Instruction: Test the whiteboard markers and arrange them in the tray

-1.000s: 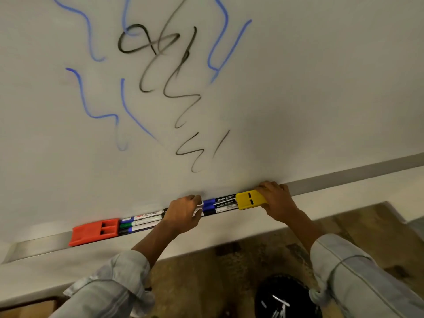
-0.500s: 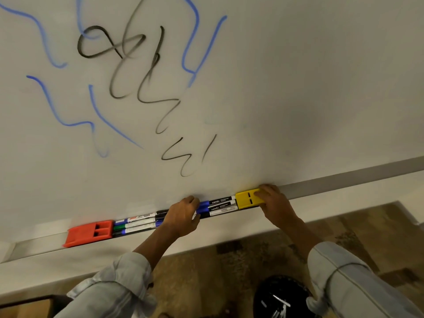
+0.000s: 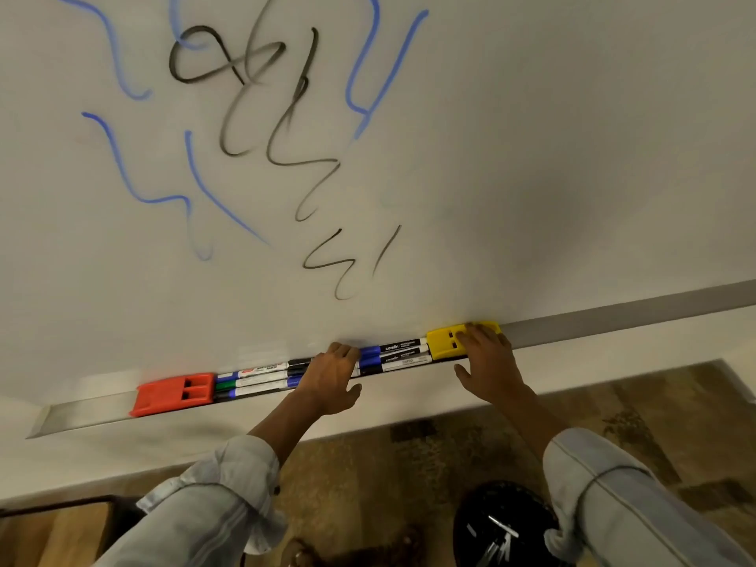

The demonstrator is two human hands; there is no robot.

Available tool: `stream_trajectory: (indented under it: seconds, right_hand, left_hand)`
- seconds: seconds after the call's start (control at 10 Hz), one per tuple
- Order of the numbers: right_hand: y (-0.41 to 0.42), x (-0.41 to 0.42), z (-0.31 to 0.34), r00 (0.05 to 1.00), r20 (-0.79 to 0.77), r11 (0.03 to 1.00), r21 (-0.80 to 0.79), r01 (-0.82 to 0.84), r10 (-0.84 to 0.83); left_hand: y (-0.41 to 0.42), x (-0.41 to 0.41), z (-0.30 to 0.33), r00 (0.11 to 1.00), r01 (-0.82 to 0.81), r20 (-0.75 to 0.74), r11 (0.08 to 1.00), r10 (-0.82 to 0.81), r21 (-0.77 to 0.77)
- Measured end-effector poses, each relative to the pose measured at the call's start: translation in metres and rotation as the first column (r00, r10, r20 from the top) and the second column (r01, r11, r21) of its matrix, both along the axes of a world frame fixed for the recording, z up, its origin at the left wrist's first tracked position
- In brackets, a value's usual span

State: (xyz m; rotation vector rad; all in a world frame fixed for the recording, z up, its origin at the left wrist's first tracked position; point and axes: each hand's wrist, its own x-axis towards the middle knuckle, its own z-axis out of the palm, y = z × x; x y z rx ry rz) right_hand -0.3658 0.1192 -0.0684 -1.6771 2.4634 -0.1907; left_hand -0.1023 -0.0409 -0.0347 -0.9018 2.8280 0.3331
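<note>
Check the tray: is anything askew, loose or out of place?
Nothing stands out. The markers lie lengthwise in the tray, packed between the orange eraser and the yellow eraser. The left hand covers the middle of the row, so that part can't be checked. The right hand rests on the yellow eraser.

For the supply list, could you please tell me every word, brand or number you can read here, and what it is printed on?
"camlin": on the upper black-barrelled marker beside the yellow eraser.
"camlin": on the black-barrelled marker below it.
Small print after both brand names: too blurred to read.
Labels on the white-barrelled markers beside the orange eraser: too blurred to read.
Whiteboard: scribbles only, no words.
</note>
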Motion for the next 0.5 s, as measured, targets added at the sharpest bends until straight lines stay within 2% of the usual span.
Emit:
stream_trajectory:
  seconds: [0.2, 0.3, 0.4, 0.5]
  right_hand:
    - [-0.008, 0.027, 0.010, 0.993, -0.115, 0.968, 0.244, 0.064, -0.036]
    - [-0.012, 0.034, 0.020, 0.993, -0.101, 0.949, 0.302, 0.093, -0.065]
    - [-0.015, 0.042, 0.031, 0.992, -0.117, 0.953, 0.289, 0.088, -0.056]
    - [-0.022, 0.059, 0.046, 0.994, -0.101, 0.975, 0.213, 0.070, -0.050]
  left_hand:
    - [0.005, 0.024, 0.002, 0.998, -0.036, 0.048, 0.998, 0.039, -0.058]
    - [0.007, 0.038, 0.007, 0.994, -0.101, 0.043, 0.994, 0.103, -0.047]
    - [0.008, 0.055, 0.010, 0.988, -0.154, -0.006, 0.987, 0.154, -0.037]
    - [0.007, 0.075, 0.022, 0.989, -0.137, -0.061, 0.987, 0.132, -0.084]
